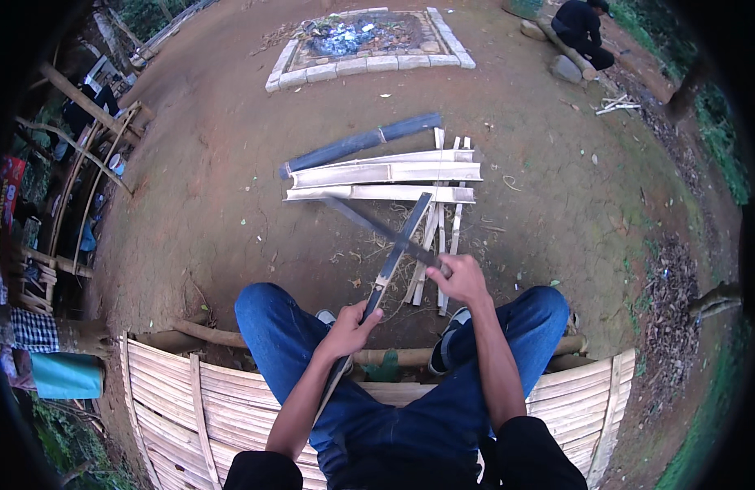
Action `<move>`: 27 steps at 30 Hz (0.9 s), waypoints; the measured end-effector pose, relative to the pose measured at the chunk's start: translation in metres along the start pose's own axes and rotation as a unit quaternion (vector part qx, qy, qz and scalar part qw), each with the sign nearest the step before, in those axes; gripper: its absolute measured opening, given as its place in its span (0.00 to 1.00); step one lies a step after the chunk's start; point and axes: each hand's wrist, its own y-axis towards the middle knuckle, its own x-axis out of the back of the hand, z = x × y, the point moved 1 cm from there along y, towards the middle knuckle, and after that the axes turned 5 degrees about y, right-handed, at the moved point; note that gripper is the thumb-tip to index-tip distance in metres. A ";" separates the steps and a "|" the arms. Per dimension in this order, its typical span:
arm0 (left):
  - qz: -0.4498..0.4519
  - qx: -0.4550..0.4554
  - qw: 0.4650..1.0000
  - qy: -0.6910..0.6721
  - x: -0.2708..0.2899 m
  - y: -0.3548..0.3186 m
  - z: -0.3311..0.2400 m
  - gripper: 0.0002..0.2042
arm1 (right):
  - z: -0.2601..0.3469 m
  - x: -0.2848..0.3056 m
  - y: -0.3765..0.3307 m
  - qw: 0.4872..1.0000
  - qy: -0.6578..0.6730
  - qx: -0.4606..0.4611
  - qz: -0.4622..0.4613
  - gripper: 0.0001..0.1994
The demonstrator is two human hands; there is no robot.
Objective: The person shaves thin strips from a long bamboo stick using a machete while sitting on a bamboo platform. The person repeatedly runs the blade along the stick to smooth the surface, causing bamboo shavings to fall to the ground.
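Observation:
My left hand [350,329] grips a long dark bamboo strip [398,249] that slants up from my lap toward the split bamboo on the ground. My right hand [459,279] is closed on the handle of a long knife [369,220], whose blade crosses the strip and points up-left. I sit in blue jeans [271,327] on a woven bamboo bench [189,392], feet on the dirt.
Pale split bamboo halves [386,173] and a dark bamboo pole [361,141] lie on the dirt ahead, with thin slats [436,245] beneath. A stone-edged fire pit [369,61] is farther off. A person in black [582,28] sits at top right; bamboo framework [83,155] stands at left.

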 end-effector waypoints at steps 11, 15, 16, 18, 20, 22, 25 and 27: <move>0.022 0.011 0.999 -0.046 0.005 -0.005 -0.002 0.16 | -0.004 0.008 0.008 0.982 0.008 -0.173 -0.077 0.23; 0.039 -0.001 0.996 -0.086 0.004 -0.004 -0.003 0.16 | 0.008 0.013 0.003 0.999 0.010 -0.039 0.003 0.23; 0.039 0.002 0.996 -0.082 0.003 -0.004 -0.003 0.16 | 0.011 0.014 0.003 0.999 -0.003 0.022 0.038 0.23; 0.035 0.011 0.997 -0.074 0.004 -0.005 -0.004 0.16 | 0.020 0.018 0.003 0.996 -0.045 0.061 0.046 0.24; 0.021 0.010 0.998 -0.052 0.006 -0.005 0.005 0.16 | 0.020 0.013 0.004 0.998 -0.052 0.022 0.022 0.25; 0.027 0.019 0.998 -0.062 0.006 -0.005 0.005 0.16 | 0.003 0.005 0.006 0.994 -0.034 -0.099 -0.036 0.27; 0.062 0.023 0.990 -0.128 0.007 -0.009 -0.007 0.15 | -0.022 0.005 0.016 0.943 0.052 -0.295 -0.146 0.29; 0.099 -0.012 0.978 -0.182 0.001 -0.012 -0.015 0.15 | -0.053 -0.009 0.011 0.920 0.134 -0.312 -0.198 0.31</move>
